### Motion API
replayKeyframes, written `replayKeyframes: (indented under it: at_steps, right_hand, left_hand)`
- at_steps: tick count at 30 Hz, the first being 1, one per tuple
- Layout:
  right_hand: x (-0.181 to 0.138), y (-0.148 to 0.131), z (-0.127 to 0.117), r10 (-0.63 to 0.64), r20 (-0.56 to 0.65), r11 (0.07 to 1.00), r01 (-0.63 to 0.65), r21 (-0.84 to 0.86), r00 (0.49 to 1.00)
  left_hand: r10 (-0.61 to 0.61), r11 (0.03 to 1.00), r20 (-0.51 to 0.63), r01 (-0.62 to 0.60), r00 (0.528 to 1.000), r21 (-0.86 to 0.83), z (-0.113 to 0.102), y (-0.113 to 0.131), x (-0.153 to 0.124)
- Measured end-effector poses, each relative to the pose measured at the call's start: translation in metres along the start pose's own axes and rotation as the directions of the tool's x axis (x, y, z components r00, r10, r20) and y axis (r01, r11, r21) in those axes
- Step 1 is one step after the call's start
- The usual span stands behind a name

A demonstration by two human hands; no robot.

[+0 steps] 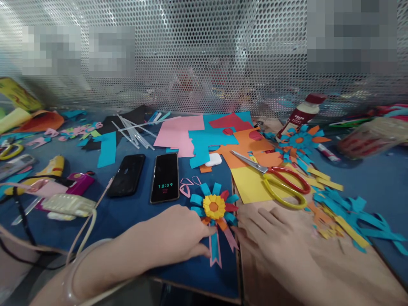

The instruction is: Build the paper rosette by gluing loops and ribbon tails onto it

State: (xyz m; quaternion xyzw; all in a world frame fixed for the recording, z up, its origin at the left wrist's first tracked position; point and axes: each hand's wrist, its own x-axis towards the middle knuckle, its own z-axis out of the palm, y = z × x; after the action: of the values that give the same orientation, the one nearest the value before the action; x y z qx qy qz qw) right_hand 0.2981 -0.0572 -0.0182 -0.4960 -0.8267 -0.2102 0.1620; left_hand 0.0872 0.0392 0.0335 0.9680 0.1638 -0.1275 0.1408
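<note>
A paper rosette (214, 207) with blue loops, a yellow pleated centre and pink and blue ribbon tails lies on the blue mat (127, 212) near the front edge. My left hand (174, 236) rests beside it on the left, fingers curled, with fingertips touching the rosette's lower left side. On the rosette's right, my right hand (270, 231) lies flat with fingers spread on the brown board (334, 272), fingertips at the rosette's lower right edge.
Scissors with red and yellow handles (280, 180) lie on yellow paper (251, 185). Two black phones (127, 175) (165, 177) sit left of the rosette. A second paper flower (299, 140), a glue bottle (302, 114), loose paper strips (344, 212), coloured sheets (180, 131) and a glue gun (52, 168) surround them.
</note>
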Motion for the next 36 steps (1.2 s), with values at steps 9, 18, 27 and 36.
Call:
replayKeyframes:
  at_steps: [9, 18, 27, 36]
  right_hand:
    - [-0.003, -0.002, 0.005, 0.072, -0.035, 0.996, -0.070, 0.053, 0.997]
    - [-0.003, -0.001, 0.003, 0.070, -0.019, 0.997, -0.070, 0.027, 0.997]
    - [-0.004, -0.002, 0.008, 0.092, -0.028, 0.996, -0.091, 0.022, 0.995]
    - [-0.003, 0.002, 0.002, 0.164, -0.030, 0.982, -0.160, 0.097, 0.986]
  left_hand:
    - [-0.001, 1.000, -0.014, 0.000, 1.000, -0.024, 0.001, 0.000, -0.001]
    - [-0.008, 0.999, -0.007, 0.008, 1.000, -0.036, 0.001, 0.000, -0.002]
    - [0.018, 0.999, -0.030, -0.019, 0.999, -0.041, -0.001, 0.001, -0.003]
    - [-0.169, 0.981, -0.183, 0.184, 0.968, 0.066, -0.020, -0.016, -0.020]
